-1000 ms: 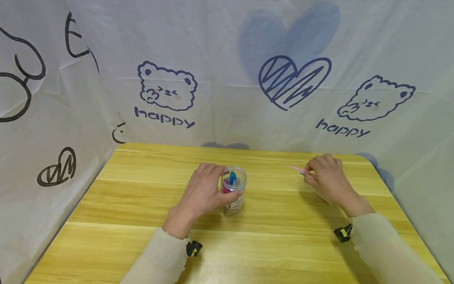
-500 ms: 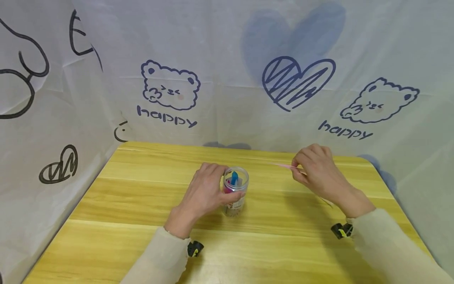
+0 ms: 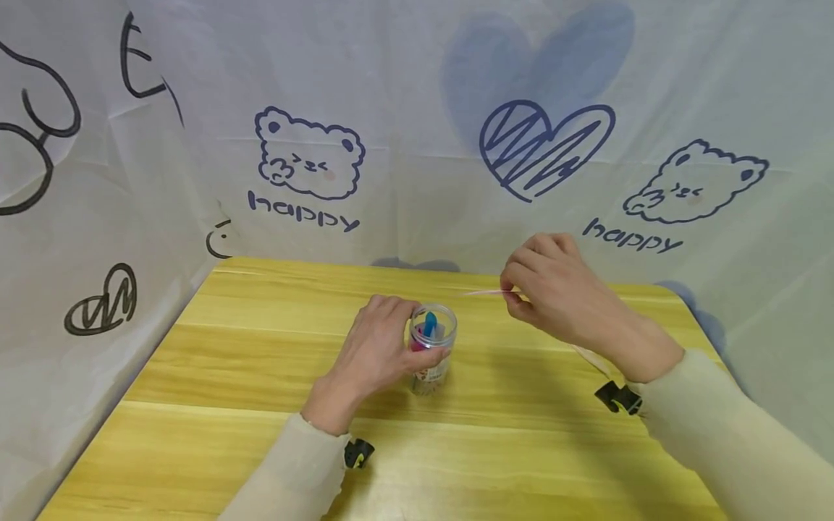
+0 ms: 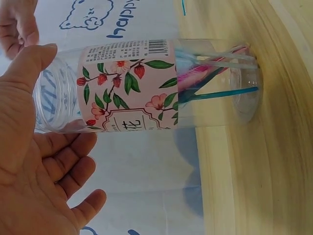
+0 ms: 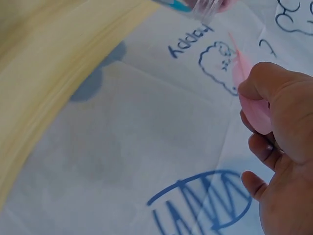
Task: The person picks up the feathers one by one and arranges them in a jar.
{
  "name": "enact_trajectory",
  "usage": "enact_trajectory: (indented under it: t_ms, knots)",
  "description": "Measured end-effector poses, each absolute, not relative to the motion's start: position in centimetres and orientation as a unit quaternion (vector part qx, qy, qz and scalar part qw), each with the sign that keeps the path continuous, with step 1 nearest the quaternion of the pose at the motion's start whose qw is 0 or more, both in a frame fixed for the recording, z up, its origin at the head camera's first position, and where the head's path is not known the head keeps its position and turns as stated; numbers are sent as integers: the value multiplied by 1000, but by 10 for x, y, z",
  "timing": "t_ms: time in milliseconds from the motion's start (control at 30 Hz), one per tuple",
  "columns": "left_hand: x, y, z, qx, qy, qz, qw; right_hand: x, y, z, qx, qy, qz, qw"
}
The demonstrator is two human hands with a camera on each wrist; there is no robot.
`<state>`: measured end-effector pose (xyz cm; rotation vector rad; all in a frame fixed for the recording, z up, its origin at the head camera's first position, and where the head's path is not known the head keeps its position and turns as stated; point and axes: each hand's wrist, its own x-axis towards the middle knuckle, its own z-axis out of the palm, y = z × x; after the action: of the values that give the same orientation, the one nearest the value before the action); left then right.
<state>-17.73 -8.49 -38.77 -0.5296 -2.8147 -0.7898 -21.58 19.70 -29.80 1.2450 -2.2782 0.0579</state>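
A clear jar with a pink floral label stands upright on the table. My left hand holds it near the neck, thumb in front and fingers behind. Inside are pink and blue pieces with thin stalks, and a rounded blue end shows at the mouth. My right hand is raised to the right of the jar. Between thumb and fingers it pinches a thin pink leaf-shaped piece, whose narrow tip points left toward the jar.
A pale thin strip lies on the wooden table below my right wrist, partly covered by it. A short blue stick shows at the top of the left wrist view. White printed cloth hangs behind the table.
My right hand has lifted and moved left with the pink leaf-shaped piece, bringing its tip nearer the jar. The left hand and the jar stay in place.
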Motion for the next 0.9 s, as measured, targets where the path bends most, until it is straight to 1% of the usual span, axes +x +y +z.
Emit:
enact_trajectory:
  t_ms: [267,467,733,900]
  knots:
    - [-178,-86,-387,-181,-944,-262,91,-210,176,-288,478,-838,-50,259]
    - [-178,-85,-387,-175,-945,-265,80,-207,165,-287,475,-839,-84,252]
    - [-178,-86,-389,-177,-945,-264,84,-205,157,-289,476,-839,-101,241]
    - [-178,-86,-390,-175,-945,-265,82,-206,151,-292,486,-833,-100,245]
